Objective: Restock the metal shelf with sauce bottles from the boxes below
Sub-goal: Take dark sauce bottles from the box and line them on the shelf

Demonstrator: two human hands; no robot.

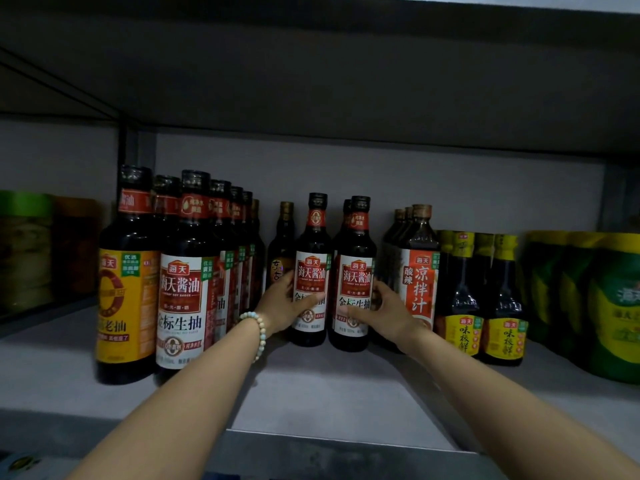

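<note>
Grey shelf (329, 386), rows of bottles (188, 282): the left hand (282, 304) curls round one soy sauce bottle (310, 237), the right hand (389, 308) grips the neighbouring bottle (356, 244).

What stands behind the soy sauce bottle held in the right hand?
Another dark-capped bottle: only its cap and shoulder show beside the neck of the held bottle; its body is covered.
</note>
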